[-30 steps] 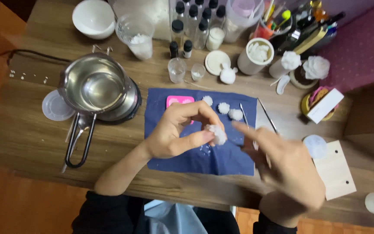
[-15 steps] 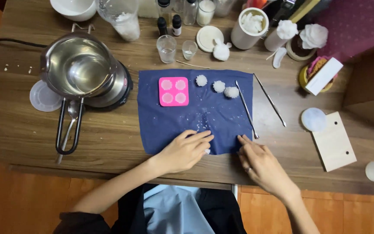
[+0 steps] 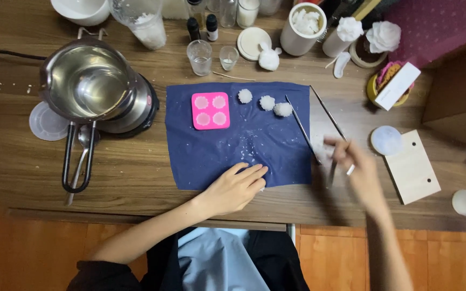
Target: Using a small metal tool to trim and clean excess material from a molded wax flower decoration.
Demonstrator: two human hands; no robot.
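Note:
My left hand lies palm down on the front edge of a dark blue cloth, and a bit of a white crumbly clump peeks out under its fingertips. My right hand is blurred, just right of the cloth, at the near end of a thin metal tool; its grip cannot be made out. A second metal tool lies on the cloth's right edge. On the cloth, a pink four-cavity mould sits beside three white fluffy balls.
A steel pot on a small hot plate stands at the left, with a spoon and a round lid nearby. Small glasses, bottles and jars line the back. At the right are a wooden board, a white disc and a cardboard box.
My left hand came down from mid-air with the white clump and now rests on the cloth's front edge. My right hand swung from the cloth's corner rightwards to the thin metal tool.

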